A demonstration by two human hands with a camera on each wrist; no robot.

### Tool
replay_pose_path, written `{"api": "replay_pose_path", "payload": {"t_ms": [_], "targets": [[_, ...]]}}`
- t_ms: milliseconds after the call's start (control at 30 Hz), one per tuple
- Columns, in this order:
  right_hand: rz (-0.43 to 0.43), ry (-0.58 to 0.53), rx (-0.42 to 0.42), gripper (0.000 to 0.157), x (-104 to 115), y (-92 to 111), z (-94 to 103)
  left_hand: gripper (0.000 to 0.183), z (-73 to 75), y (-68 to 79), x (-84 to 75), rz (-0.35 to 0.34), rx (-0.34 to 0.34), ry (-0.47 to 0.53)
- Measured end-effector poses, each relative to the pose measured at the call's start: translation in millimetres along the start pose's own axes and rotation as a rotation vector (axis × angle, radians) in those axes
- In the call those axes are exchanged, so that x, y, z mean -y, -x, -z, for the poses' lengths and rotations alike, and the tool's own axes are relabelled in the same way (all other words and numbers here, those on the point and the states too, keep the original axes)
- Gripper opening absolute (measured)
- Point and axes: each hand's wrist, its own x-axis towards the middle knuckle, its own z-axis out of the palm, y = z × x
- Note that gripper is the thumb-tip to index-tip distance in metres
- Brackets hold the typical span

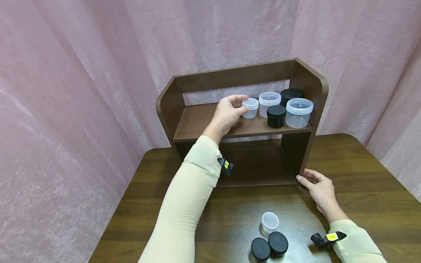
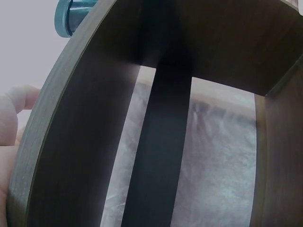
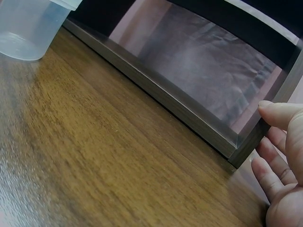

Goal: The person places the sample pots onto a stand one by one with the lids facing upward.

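Note:
On the upper board of a brown wooden shelf [image 1: 210, 117] stands a small clear jar with a white lid [image 1: 251, 103]. My left hand [image 1: 227, 114] holds this jar between thumb and fingers at its left side. In the left wrist view the hand [image 2: 8, 127] is partly hidden behind the board's edge. My right hand [image 1: 319, 191] grips the shelf's lower right front corner, thumb on the front edge and fingers along the outer side. The right wrist view shows that same hand [image 3: 289, 146] around the side panel [image 3: 251, 144].
Right of the small jar stand two larger clear jars [image 1: 297, 118] [image 1: 264, 109] and two black-lidded jars [image 1: 276, 120] [image 1: 289, 93]. Nearer on the wooden table [image 1: 355, 190] are a small clear jar [image 1: 270, 221] and two black-lidded jars [image 1: 278, 243] [image 1: 260, 250]. A pink curtain [image 1: 98, 91] hangs behind.

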Motion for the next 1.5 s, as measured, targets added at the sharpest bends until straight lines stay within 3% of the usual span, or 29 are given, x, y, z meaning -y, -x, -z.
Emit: {"api": "replay_pose_path", "payload": {"t_ms": [267,1500], "targets": [[0.003,0.015,0.006,0.045,-1.0,1.1,1.5,0.035,-2.4,0.8,-2.0,0.031,0.002,-0.016],[0.003,-0.007,0.010,0.046,-2.3,-0.6,-2.5,0.032,3.2,3.1,-1.1,0.013,0.001,-0.033]]}}
